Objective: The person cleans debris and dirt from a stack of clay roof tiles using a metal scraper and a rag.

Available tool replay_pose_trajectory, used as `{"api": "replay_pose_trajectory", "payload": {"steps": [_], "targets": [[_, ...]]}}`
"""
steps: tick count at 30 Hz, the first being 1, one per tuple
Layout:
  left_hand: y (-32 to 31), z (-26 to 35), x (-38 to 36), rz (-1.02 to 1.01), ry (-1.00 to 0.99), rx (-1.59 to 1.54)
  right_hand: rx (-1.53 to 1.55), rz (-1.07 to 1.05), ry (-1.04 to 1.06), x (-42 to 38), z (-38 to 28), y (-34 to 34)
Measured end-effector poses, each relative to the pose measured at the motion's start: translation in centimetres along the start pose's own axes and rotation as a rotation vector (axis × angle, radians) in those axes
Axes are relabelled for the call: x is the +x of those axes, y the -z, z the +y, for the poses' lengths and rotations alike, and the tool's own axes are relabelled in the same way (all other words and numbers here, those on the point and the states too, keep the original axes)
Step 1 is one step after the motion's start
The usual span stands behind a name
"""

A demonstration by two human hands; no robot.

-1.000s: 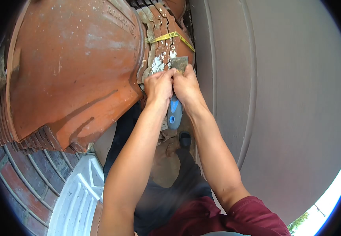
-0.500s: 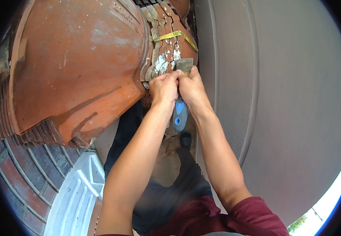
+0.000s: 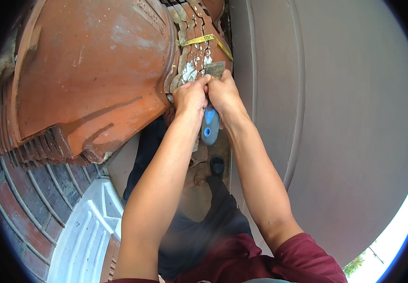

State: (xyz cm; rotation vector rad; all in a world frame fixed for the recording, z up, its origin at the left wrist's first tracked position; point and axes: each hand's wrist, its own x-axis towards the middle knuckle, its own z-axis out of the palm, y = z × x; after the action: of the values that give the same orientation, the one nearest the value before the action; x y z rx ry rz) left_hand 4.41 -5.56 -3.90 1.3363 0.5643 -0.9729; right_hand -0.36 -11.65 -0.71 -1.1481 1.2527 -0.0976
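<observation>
A putty knife with a grey-and-blue handle points away from me, its dirty metal blade against the edges of the stacked roof tiles. My right hand is closed round it where blade and handle meet. Pressed in from the left, my left hand is closed too, its thumb at the base of the blade; its curled fingertips are partly hidden. White residue marks the tile edges beside the blade. A yellow strap with dark lettering crosses the stack.
More orange roof tiles are stacked at the left, with the large one in front. A grey wall stands close on my right. Below left are a white plastic piece of furniture and brick paving. My sandalled foot is below.
The view has shifted slightly, so tiles and hands sit a little higher and further left. Both hands stay on the putty knife, its blade still at the tile edges.
</observation>
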Motion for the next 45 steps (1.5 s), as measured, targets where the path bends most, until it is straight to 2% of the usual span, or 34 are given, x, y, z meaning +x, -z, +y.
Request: {"api": "replay_pose_trajectory", "payload": {"steps": [2,5,7,8,11,16,20,23,24,26,32,35,38,41,45], "targets": [[-0.2,0.2,-0.4,0.015,0.009,0.043,0.040,0.022,0.077,1.4,2.1,0.0],[0.0,0.0,0.8,-0.011,0.008,-0.017,-0.076,-0.040,-0.028,0.2,-1.4,-0.1],[0.0,0.2,1.1,-0.039,0.021,-0.072,-0.092,-0.040,-0.028,-0.1,-1.2,-0.1],[0.0,0.0,0.7,0.005,0.001,-0.005,-0.097,-0.036,-0.021,-0.1,-1.4,-0.1],[-0.2,-0.2,-1.4,0.042,0.003,0.050,0.021,0.024,0.123,1.9,3.1,0.1],[0.9,-0.6,1.3,-0.067,-0.015,-0.050,-0.035,-0.063,-0.030,-0.2,-0.9,0.0],[0.1,-0.8,-1.1,0.053,-0.013,0.031,0.044,0.031,0.132,1.4,3.6,0.0],[0.5,0.1,-0.2,-0.008,-0.047,0.121,0.063,-0.022,0.015,0.0,0.6,-0.1],[0.6,0.3,0.3,-0.057,-0.008,0.002,0.063,-0.018,-0.002,-0.3,0.4,-0.1],[0.8,-0.2,0.3,-0.022,-0.013,0.069,0.059,-0.014,-0.027,-0.5,0.1,-0.3],[0.5,0.1,0.9,-0.058,-0.025,0.053,0.114,-0.002,0.027,0.5,0.5,-0.3],[0.5,0.0,0.7,-0.061,-0.032,0.067,0.040,0.009,0.018,0.2,0.2,-0.1],[-0.1,-0.2,-0.4,-0.005,-0.049,0.083,0.076,0.030,0.095,1.9,2.8,0.1],[-0.1,0.0,0.8,-0.023,-0.047,0.063,0.039,-0.011,0.018,0.0,-0.9,0.0],[-0.2,0.0,0.2,-0.002,-0.048,0.066,0.050,-0.001,0.035,0.8,0.4,0.2]]}}
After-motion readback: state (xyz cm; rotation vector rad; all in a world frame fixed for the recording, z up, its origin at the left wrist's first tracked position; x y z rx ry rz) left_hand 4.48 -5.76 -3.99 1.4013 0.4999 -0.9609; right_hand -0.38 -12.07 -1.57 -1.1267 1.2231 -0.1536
